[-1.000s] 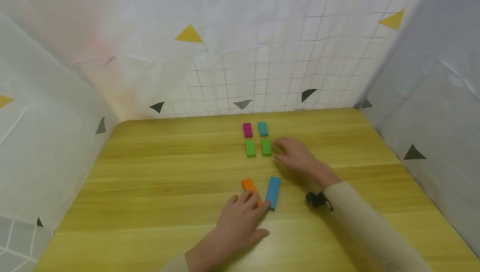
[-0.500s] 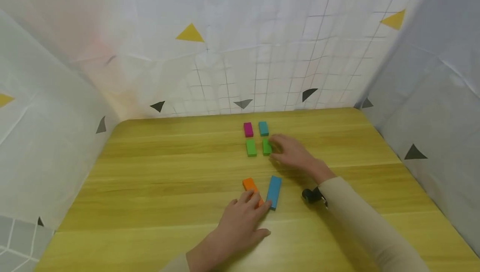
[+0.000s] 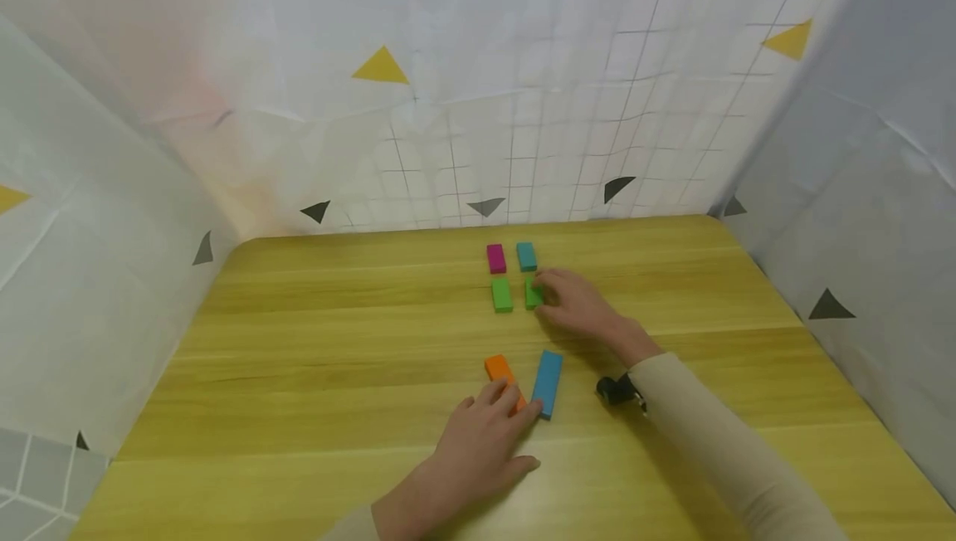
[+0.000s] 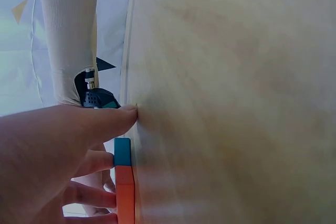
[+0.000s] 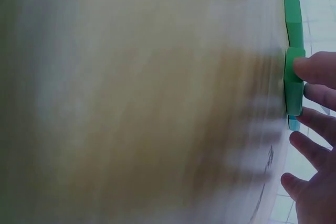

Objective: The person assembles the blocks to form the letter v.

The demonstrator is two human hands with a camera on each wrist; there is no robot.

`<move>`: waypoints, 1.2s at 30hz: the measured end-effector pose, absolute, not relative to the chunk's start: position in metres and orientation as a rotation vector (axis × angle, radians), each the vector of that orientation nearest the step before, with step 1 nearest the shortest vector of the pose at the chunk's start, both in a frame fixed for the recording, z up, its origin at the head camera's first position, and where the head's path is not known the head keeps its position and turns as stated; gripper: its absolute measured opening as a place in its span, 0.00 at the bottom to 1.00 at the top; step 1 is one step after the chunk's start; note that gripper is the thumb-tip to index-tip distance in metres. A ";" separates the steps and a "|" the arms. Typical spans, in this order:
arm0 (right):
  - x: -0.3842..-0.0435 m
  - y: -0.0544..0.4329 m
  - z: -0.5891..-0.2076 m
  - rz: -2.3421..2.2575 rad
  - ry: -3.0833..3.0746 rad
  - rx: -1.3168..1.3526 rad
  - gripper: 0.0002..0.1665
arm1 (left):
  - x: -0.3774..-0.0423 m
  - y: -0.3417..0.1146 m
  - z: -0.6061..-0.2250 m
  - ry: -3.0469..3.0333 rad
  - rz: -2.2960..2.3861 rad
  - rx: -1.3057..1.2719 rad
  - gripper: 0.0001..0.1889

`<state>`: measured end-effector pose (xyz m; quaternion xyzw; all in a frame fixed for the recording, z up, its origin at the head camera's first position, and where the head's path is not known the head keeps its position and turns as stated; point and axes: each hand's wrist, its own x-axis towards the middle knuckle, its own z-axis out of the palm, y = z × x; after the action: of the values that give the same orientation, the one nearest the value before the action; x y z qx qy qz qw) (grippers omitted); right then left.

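My left hand (image 3: pixel 478 445) lies with spread fingers over two long blocks near the front. Its fingertips rest on the orange block (image 3: pixel 499 367) and on the near end of the blue block (image 3: pixel 548 379); the left wrist view shows the fingers touching the orange block (image 4: pixel 125 195) and blue block (image 4: pixel 122 151). Farther back, my right hand (image 3: pixel 578 304) pinches the right-hand green block (image 5: pixel 294 90) between thumb and index finger, the other fingers spread. That block lies flat on the table, partly covered by the fingers in the head view.
Left of the pinched block lies a second green block (image 3: pixel 501 295). Behind this pair are a magenta block (image 3: pixel 496 259) and a teal block (image 3: pixel 526 256). A black wrist camera (image 3: pixel 616 390) hangs under the right sleeve. White sheeted walls (image 3: pixel 448 109) border the wooden table (image 3: pixel 336 342).
The right hand has moved slightly left, from beside the right-hand green block onto it, and its thumb and finger have closed around it. The left hand and the other blocks stay put.
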<state>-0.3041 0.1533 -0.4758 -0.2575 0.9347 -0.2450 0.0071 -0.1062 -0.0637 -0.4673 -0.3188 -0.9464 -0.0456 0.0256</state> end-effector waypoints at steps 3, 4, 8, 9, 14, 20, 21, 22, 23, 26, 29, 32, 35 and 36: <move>-0.305 0.154 -0.476 -0.787 2.918 -0.799 0.24 | -0.106 -0.064 -0.468 -2.926 -0.137 -0.986 0.35; -0.305 0.154 -0.476 -0.793 2.916 -0.800 0.24 | -0.106 -0.064 -0.468 -2.925 -0.134 -0.985 0.35; -0.304 0.153 -0.474 -0.806 2.909 -0.815 0.23 | -0.106 -0.064 -0.468 -2.919 -0.117 -0.985 0.35; -0.304 0.153 -0.474 -0.805 2.908 -0.818 0.23 | -0.106 -0.064 -0.468 -2.916 -0.115 -0.985 0.35; -0.304 0.152 -0.473 -0.785 2.920 -0.831 0.22 | -0.107 -0.064 -0.468 -2.919 -0.119 -0.988 0.36; -0.302 0.151 -0.472 -0.790 2.927 -0.837 0.22 | -0.106 -0.064 -0.468 -2.920 -0.127 -0.988 0.36; -0.302 0.152 -0.472 -0.793 2.929 -0.841 0.22 | -0.106 -0.064 -0.468 -2.920 -0.128 -0.987 0.36; -0.302 0.152 -0.472 -0.796 2.932 -0.847 0.22 | -0.106 -0.064 -0.467 -2.919 -0.128 -0.986 0.36; -0.302 0.152 -0.473 -0.801 2.934 -0.857 0.22 | -0.106 -0.064 -0.468 -2.919 -0.128 -0.985 0.36; -0.301 0.153 -0.475 -0.809 2.936 -0.865 0.23 | -0.105 -0.063 -0.468 -2.921 -0.139 -0.986 0.35; -0.301 0.154 -0.477 -0.803 2.931 -0.856 0.24 | -0.105 -0.063 -0.469 -2.924 -0.145 -0.989 0.35; -0.301 0.155 -0.477 -0.806 2.924 -0.836 0.25 | -0.104 -0.063 -0.469 -2.920 -0.137 -0.986 0.35; -0.300 0.154 -0.475 -0.826 2.918 -0.801 0.27 | -0.105 -0.063 -0.468 -2.918 -0.124 -0.982 0.35; -0.300 0.154 -0.475 -0.832 2.917 -0.789 0.27 | -0.105 -0.063 -0.467 -2.919 -0.120 -0.981 0.35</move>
<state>-0.2999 0.1537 -0.4746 -0.2517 0.9307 -0.2653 0.0038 -0.1051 -0.0634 -0.4674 -0.3183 -0.9467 -0.0391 0.0301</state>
